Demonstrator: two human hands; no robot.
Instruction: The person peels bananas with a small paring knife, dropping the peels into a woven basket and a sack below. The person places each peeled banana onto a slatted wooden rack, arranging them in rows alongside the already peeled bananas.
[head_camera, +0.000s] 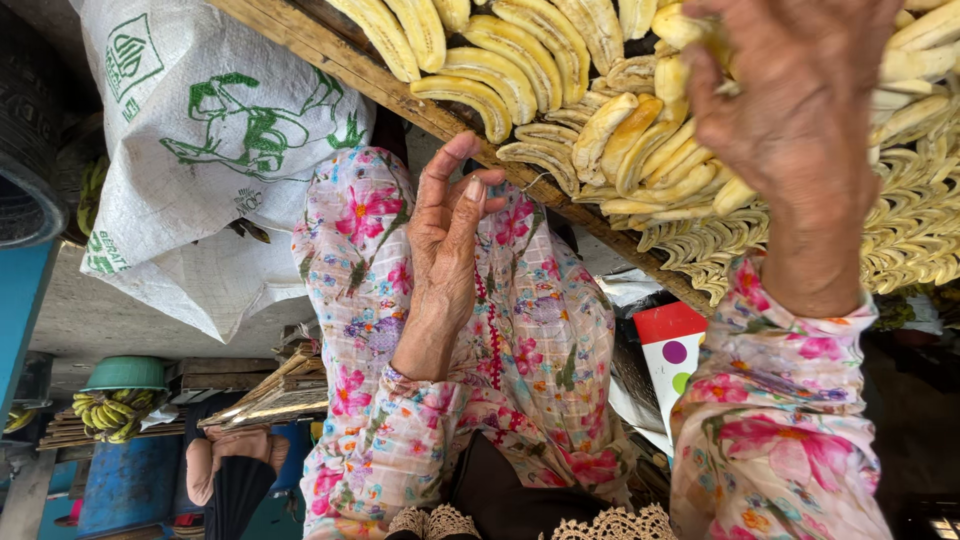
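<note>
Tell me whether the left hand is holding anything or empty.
Empty. The left hand is raised with fingers loosely curled, nothing between them, just short of the wooden tray of peeled bananas.

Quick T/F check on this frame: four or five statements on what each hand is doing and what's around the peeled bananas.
1. The right hand reaches over peeled bananas laid on a woven tray. True.
2. The left hand grips a knife. False: it holds nothing visible, fingers loosely curled.
3. A white woven sack with green print lies left of the tray. True.
4. Both sleeves are plain blue. False: they are pink floral.
5. A bunch of unpeeled green-yellow bananas sits at lower left. True.
</note>
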